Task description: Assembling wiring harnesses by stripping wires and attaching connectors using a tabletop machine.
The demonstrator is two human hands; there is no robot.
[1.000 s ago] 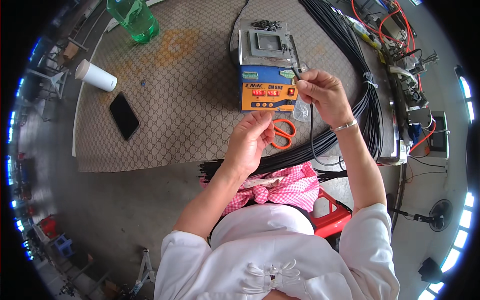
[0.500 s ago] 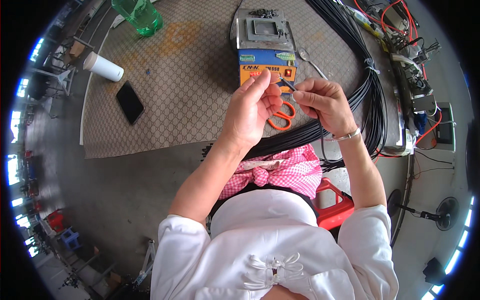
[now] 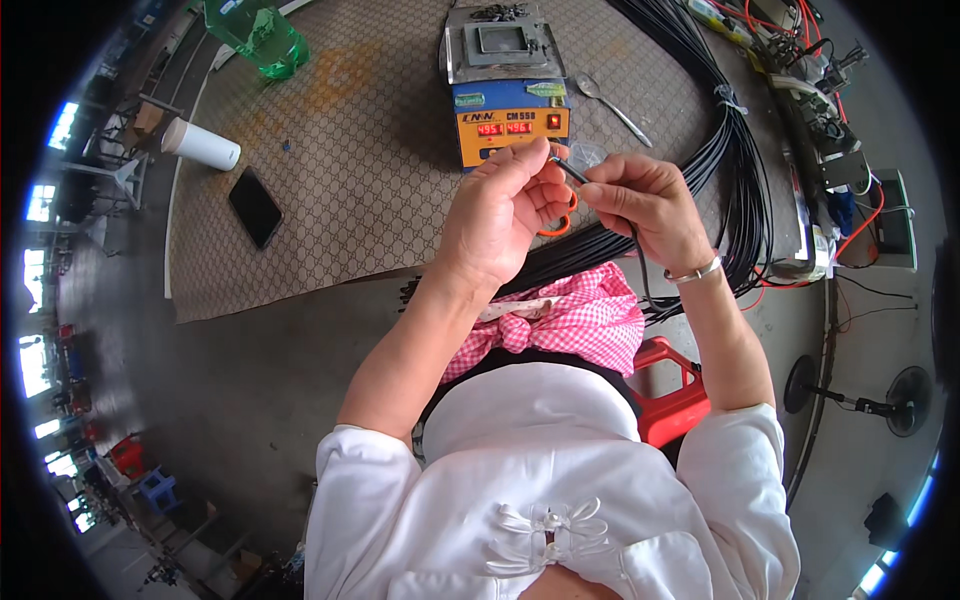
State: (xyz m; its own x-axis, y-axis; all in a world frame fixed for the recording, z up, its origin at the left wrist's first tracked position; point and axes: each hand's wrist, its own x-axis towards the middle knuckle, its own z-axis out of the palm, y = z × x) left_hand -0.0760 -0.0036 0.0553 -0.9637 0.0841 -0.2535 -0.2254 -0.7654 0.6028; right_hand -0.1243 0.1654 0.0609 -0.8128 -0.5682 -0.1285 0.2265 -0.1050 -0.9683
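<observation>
Between my two hands runs the end of a black cable (image 3: 571,171). My right hand (image 3: 650,212) pinches it a little behind the tip, thumb against fingers, and the rest of the cable hangs down below that hand. My left hand (image 3: 505,208) is closed at the tip, its thumb and forefinger together there. What the cable's tip looks like is too small to tell. Just beyond my hands stands a blue and orange solder pot (image 3: 512,125) with a lit red display and a metal tray on top. Orange-handled scissors (image 3: 560,222) lie partly hidden behind my left fingers.
A thick bundle of black cables (image 3: 735,190) curves along the table's right side and front edge. A spoon (image 3: 612,108) lies right of the solder pot. Farther left are a phone (image 3: 256,207), a white cup (image 3: 200,145) and a green bottle (image 3: 262,40). A red stool (image 3: 672,395) stands below the table.
The view has shifted slightly, so the solder pot and spoon show more to the left and more of the display is visible. My hands keep the same grip on the cable.
</observation>
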